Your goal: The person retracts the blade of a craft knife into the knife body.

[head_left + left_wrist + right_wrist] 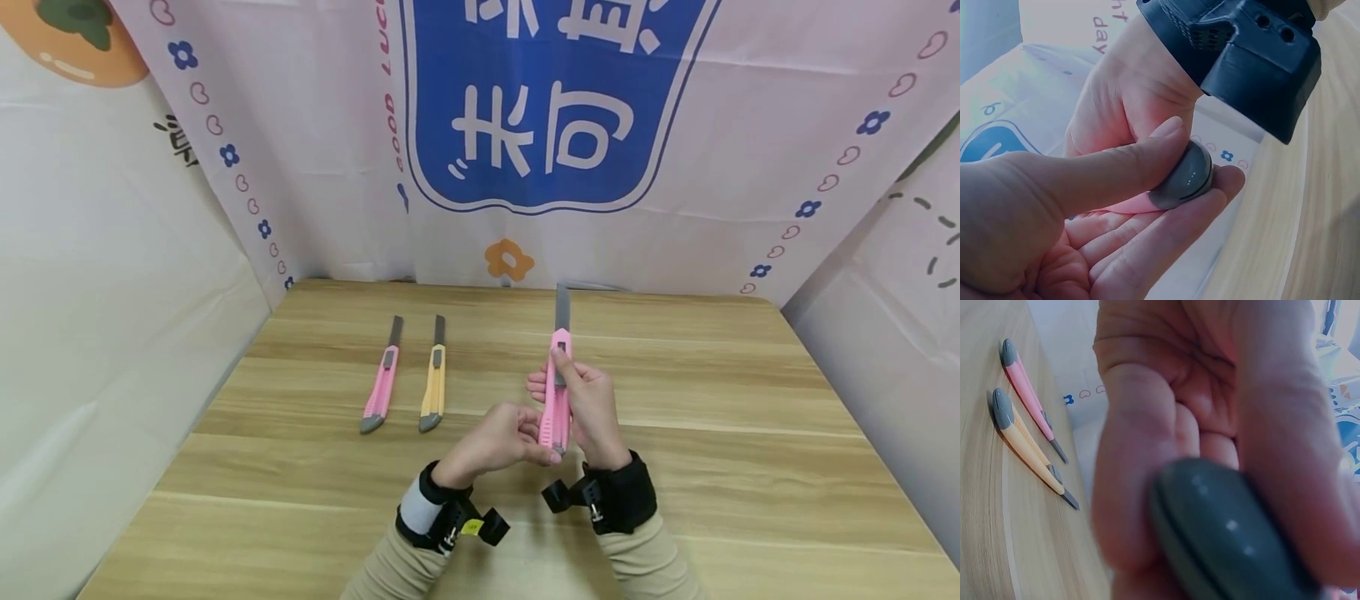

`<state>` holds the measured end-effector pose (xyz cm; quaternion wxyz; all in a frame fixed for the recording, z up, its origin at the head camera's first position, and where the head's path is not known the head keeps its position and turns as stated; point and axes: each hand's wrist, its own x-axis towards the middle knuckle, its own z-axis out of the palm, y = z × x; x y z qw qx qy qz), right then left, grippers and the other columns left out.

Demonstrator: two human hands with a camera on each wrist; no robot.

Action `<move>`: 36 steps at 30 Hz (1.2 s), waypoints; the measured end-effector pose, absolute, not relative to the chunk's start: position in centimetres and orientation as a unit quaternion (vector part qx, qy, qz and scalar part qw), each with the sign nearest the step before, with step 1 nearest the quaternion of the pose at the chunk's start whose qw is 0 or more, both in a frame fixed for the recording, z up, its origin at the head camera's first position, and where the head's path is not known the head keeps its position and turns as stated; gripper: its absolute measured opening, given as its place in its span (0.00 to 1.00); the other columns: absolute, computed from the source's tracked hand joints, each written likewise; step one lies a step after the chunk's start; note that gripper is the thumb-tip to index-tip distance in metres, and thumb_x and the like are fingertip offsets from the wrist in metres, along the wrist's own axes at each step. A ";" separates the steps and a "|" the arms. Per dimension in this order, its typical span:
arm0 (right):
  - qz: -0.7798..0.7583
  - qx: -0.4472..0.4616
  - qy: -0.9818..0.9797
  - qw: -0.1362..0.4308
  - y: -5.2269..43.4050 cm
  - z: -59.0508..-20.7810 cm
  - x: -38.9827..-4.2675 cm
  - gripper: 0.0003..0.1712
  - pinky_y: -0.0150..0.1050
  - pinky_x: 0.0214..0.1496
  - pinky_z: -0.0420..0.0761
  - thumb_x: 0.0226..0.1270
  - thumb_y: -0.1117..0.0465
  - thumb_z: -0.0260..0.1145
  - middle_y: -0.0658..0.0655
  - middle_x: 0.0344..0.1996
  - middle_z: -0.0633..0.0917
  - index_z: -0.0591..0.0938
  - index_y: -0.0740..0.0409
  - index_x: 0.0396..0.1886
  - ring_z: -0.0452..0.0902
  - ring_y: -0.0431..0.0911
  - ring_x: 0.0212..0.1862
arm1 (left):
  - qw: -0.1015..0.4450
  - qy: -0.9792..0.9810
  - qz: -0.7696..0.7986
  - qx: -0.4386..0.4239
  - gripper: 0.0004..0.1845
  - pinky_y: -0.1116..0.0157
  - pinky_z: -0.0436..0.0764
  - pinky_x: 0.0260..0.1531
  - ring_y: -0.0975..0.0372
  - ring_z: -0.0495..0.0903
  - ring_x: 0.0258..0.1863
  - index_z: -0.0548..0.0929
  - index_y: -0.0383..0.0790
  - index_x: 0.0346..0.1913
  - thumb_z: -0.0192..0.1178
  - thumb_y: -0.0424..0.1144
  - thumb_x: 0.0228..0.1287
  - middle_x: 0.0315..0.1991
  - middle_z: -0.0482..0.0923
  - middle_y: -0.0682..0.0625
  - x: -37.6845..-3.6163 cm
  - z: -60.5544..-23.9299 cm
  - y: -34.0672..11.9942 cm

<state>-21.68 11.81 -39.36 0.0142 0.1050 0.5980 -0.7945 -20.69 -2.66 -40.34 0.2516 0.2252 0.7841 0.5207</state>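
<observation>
Two cutters point(381, 377) point(432, 375) side by side on table point(750, 417), left of held cutter point(557, 392), backdrop point(300, 167) behind

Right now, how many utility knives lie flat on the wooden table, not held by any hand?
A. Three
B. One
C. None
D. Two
D. A pink knife and a yellow knife lie side by side on the table, while a third, the pink utility knife, is held up by the right hand, with the left hand at its grey end cap.
</observation>
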 end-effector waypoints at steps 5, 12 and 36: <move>-0.786 0.122 0.606 0.026 12.0 -39.4 -21.8 0.26 0.37 0.38 0.88 0.73 0.51 0.57 0.50 0.22 0.89 0.78 0.75 0.49 0.88 0.41 0.29 | 0.256 0.782 0.523 0.221 0.11 0.77 0.74 0.24 0.71 0.77 0.23 0.83 0.30 0.39 0.70 0.32 0.54 0.33 0.86 0.35 -20.7 -40.4 -2.5; -0.784 0.119 0.608 0.034 11.8 -39.4 -21.8 0.28 0.40 0.38 0.88 0.71 0.48 0.58 0.51 0.22 0.89 0.79 0.74 0.44 0.88 0.42 0.28 | 0.256 0.784 0.525 0.209 0.12 0.76 0.77 0.27 0.70 0.80 0.25 0.83 0.31 0.40 0.70 0.32 0.54 0.35 0.87 0.36 -20.7 -40.5 -2.6; -0.803 0.073 0.592 0.022 11.8 -39.7 -21.6 0.20 0.40 0.40 0.88 0.68 0.52 0.63 0.50 0.22 0.89 0.81 0.69 0.39 0.88 0.43 0.30 | 0.249 0.785 0.523 0.219 0.12 0.76 0.75 0.24 0.70 0.78 0.23 0.83 0.31 0.40 0.71 0.34 0.53 0.33 0.87 0.36 -20.6 -40.5 -2.8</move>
